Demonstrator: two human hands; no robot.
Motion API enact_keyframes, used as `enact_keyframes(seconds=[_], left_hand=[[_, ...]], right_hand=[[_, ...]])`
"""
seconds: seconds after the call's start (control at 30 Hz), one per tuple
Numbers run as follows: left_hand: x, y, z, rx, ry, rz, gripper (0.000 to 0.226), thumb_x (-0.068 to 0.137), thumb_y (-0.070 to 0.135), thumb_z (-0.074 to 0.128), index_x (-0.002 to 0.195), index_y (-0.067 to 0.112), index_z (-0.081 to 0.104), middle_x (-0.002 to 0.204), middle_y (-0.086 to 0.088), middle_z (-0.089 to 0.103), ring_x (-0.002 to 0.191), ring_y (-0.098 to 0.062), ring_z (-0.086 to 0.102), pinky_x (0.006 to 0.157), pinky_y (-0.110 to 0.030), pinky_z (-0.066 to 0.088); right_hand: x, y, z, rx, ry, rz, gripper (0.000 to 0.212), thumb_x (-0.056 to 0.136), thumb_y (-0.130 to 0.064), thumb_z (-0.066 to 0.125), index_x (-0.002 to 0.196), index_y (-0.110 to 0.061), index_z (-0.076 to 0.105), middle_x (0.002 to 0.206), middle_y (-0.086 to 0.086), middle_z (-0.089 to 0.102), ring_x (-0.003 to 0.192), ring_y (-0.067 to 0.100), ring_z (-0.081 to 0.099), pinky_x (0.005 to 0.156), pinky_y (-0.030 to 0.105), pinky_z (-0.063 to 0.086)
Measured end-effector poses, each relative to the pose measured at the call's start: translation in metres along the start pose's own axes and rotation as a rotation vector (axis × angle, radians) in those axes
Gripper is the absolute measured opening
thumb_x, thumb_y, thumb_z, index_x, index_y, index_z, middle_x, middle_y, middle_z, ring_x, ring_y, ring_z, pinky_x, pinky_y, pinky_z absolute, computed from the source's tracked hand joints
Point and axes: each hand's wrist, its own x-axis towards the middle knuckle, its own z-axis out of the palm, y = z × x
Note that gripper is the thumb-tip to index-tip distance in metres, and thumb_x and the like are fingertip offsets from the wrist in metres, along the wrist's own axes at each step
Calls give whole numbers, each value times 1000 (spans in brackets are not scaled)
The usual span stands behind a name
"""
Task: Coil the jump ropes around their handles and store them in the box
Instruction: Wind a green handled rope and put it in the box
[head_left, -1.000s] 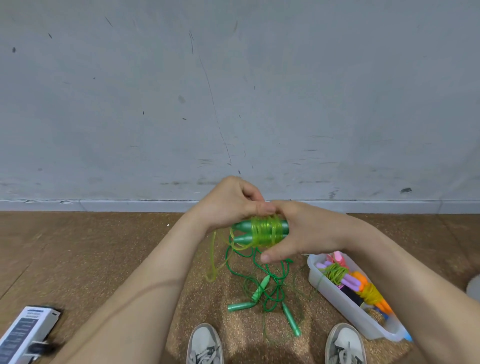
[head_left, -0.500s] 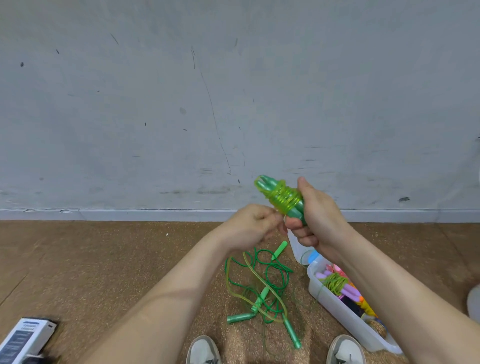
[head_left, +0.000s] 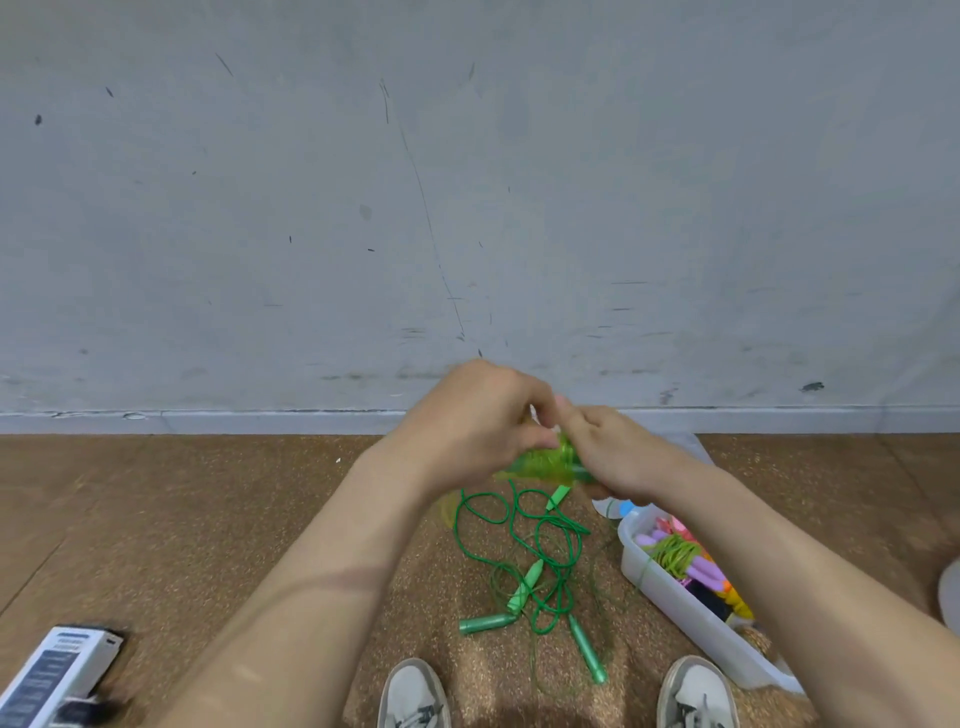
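A white printed carton lies on the floor at far left. The left hand and right hand both curl around a coiled light-green jump rope held in the air. Beneath it, dark-green jump ropes lie loose on the floor. Right of them, a clear plastic box holds coiled ropes with pink, purple and orange handles.

Print on white carton at lower left too blurred to read.
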Motion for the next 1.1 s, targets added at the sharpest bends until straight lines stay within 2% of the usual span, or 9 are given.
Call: enact_keyframes(seconds=[0.03, 0.17, 0.43, 0.53, 0.6, 0.7, 0.83, 0.97, 1.1], left_hand=[[-1, -5, -1, -68, -5, -55, 18, 75, 38, 77, 86, 25, 71, 71, 12, 67, 71, -5, 58, 62, -19, 37], [-3, -19, -3, -470, 45, -217, 21, 62, 28, 87, 69, 17, 70, 45, 15, 53, 46, 3, 42, 50, -14, 32], [-8, -35, 10, -927, -208, -347, 18, 67, 22, 81, 67, 12, 66, 49, 5, 53, 45, -4, 42, 45, -17, 30], [-7, -34, 13, -1130, -183, -367, 11, 67, 22, 73, 66, 15, 64, 56, 4, 61, 48, -5, 51, 48, -17, 39], [-3, -30, 17, -1198, -128, -414, 14, 79, 17, 65, 67, 14, 59, 50, 5, 53, 41, -4, 42, 41, -17, 30], [1, -26, 26, -1149, -93, -399, 26, 96, 7, 48, 72, 13, 57, 44, 5, 40, 38, -5, 24, 40, -16, 13], [3, -17, 29, -968, -99, -371, 24, 100, 16, 44, 98, 6, 66, 54, 2, 39, 39, -3, 29, 40, -15, 25], [2, -12, 33, -195, -111, -134, 23, 98, 24, 47, 95, 11, 66, 61, -3, 51, 61, -17, 50, 61, -33, 42], [1, 0, 25, 165, -44, 40, 19, 95, 30, 47, 85, 18, 58, 79, -9, 63, 84, -32, 57, 66, -38, 40]], right_hand=[[-4, -3, 1, -4, -77, 3, 53, 99, -55, 20, 96, -20, 59, 53, -5, 42, 35, 3, 49, 38, 18, 38], [-18, -14, -6, 75, -267, -57, 64, 92, -68, 12, 80, -21, 53, 47, 0, 43, 34, 12, 33, 40, 16, 24], [-26, -19, -15, 145, -381, -202, 70, 79, -73, 37, 106, -11, 55, 43, -5, 35, 34, 8, 28, 40, 14, 19], [-27, -22, -18, 241, -349, -204, 66, 79, -70, 50, 98, -6, 50, 46, 0, 35, 36, 12, 25, 39, 13, 17], [-27, -23, -20, 332, -284, -195, 54, 85, -61, 49, 97, -8, 55, 47, 2, 35, 38, 12, 23, 41, 12, 15], [-24, -22, -23, 580, -102, -129, 32, 97, -43, 41, 82, -20, 59, 43, -1, 34, 34, 10, 20, 44, 16, 10], [-10, -13, -26, 680, 197, -27, 28, 96, -43, 43, 89, -18, 54, 48, 4, 38, 34, 12, 25, 42, 17, 14], [5, 6, -30, 493, 408, 47, 33, 90, -50, 52, 86, -19, 39, 58, 4, 45, 41, 15, 41, 42, 20, 23], [10, 16, -25, -19, 387, -70, 29, 90, -51, 49, 94, -23, 51, 68, 4, 60, 70, 27, 56, 62, 35, 42]])
